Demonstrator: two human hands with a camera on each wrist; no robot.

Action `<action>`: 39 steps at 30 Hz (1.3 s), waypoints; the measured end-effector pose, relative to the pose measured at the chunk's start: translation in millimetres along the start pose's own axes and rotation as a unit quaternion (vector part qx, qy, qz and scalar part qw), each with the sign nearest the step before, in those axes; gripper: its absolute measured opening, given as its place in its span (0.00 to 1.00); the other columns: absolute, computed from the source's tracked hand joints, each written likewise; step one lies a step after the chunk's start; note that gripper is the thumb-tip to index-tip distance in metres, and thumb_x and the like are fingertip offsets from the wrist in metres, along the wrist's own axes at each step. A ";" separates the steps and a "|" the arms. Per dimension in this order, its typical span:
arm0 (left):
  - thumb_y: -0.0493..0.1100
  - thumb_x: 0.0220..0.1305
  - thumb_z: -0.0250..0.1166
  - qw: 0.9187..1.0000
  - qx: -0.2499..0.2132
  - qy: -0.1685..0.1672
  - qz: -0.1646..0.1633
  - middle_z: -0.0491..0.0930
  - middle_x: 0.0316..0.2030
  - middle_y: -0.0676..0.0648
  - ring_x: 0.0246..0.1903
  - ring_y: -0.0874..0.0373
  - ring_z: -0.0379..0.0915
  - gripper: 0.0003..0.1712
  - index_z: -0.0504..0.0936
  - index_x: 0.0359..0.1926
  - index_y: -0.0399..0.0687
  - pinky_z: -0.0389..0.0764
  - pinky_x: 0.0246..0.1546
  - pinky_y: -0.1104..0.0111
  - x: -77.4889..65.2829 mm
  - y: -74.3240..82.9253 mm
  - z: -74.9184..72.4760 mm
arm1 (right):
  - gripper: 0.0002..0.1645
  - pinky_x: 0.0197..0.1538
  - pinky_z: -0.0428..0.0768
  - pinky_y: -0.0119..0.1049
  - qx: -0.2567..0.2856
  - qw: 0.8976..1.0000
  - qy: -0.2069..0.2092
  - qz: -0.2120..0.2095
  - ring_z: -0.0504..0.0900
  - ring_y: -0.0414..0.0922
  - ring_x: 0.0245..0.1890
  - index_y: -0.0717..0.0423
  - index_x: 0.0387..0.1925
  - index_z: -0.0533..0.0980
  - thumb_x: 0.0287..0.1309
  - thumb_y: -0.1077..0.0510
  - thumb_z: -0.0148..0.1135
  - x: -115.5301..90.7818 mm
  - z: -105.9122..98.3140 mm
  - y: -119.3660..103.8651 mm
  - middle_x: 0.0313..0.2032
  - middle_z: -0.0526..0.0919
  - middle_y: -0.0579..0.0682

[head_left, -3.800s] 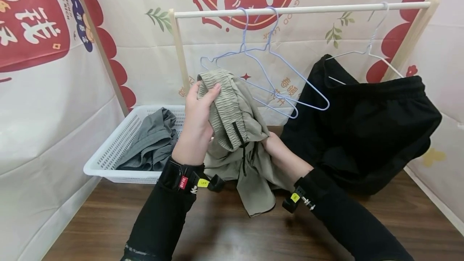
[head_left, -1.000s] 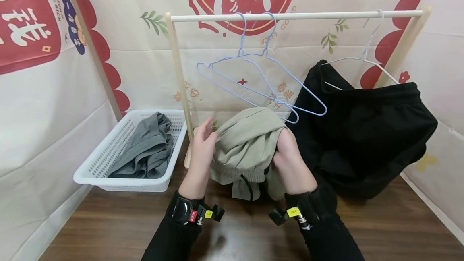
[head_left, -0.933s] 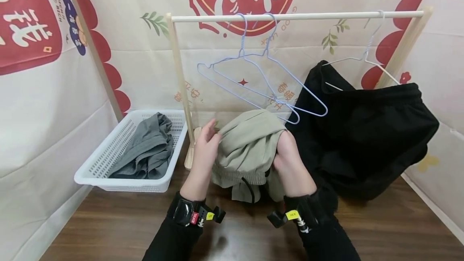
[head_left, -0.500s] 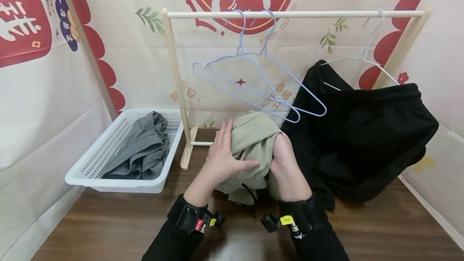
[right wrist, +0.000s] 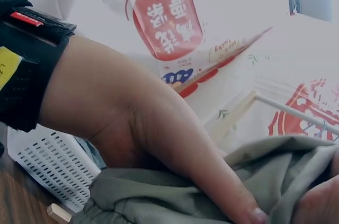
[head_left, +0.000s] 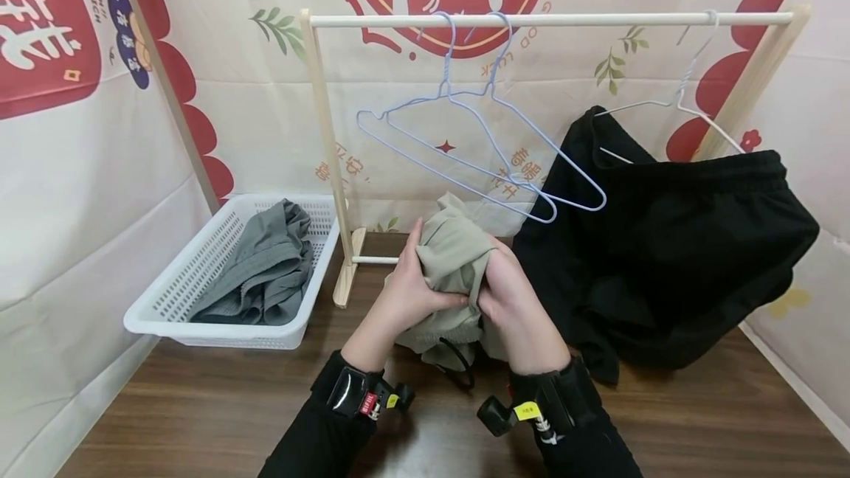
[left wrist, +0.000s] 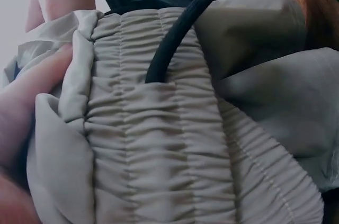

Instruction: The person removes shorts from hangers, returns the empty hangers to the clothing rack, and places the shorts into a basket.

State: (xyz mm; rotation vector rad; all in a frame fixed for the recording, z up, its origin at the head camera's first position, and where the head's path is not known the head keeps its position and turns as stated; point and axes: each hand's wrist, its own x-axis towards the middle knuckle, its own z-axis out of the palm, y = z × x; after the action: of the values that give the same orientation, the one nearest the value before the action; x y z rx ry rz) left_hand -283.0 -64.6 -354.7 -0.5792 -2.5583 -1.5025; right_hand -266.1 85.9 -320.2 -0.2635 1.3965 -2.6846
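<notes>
Head view shows a brown wood-grain tabletop (head_left: 425, 441) enclosed by pale cloth walls (head_left: 265, 139) printed with red emblems, scalloped edging and green sprigs. On it stands a pale wooden rack (head_left: 325, 124) with a white rail; 2 blue wire hangers (head_left: 446, 83) hang near its left end, and a white hanger (head_left: 680, 87) at the right carries a black garment (head_left: 690, 242). Left of the rack, a white basket (head_left: 212, 334) contains a crumpled grey garment (head_left: 262, 264).

Both hands hold the grey-green garment (head_left: 458, 249), bunched low in front of the rack and below the blue hangers. The left hand (head_left: 405, 293) grips it narrowly, thumb pressed across the front and fingers partly behind the cloth. The right hand (head_left: 511, 286) grips the opposite side, its fingertips hidden in folds.

Left wrist view shows smooth, thin-looking fabric gathered into a ribbed elastic waistband (left wrist: 159, 139) with stitched rows; a black round drawcord (left wrist: 172, 44) arches from it. The basket's walls are perforated with small slots, while the hangers are slim triangles of wire.
</notes>
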 end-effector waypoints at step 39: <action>0.29 0.54 0.65 0.974 -0.139 0.173 -0.048 0.78 0.52 0.40 0.50 0.46 0.73 0.27 0.76 0.57 0.38 0.73 0.51 0.56 6.3 -6.3 -19.3 | 0.31 0.68 0.59 0.43 -0.126 0.980 -0.153 -0.018 0.60 0.50 0.70 0.72 0.70 0.55 0.67 0.71 0.46 3.6 -4.9 -2.7 0.70 0.59 0.63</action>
State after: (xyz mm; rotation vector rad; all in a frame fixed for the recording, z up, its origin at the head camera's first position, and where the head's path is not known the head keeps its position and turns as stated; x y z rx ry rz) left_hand -292.9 -82.3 -348.3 -0.1955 -2.1578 -1.8266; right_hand -270.6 90.8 -320.3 -0.6971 1.6352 -2.3577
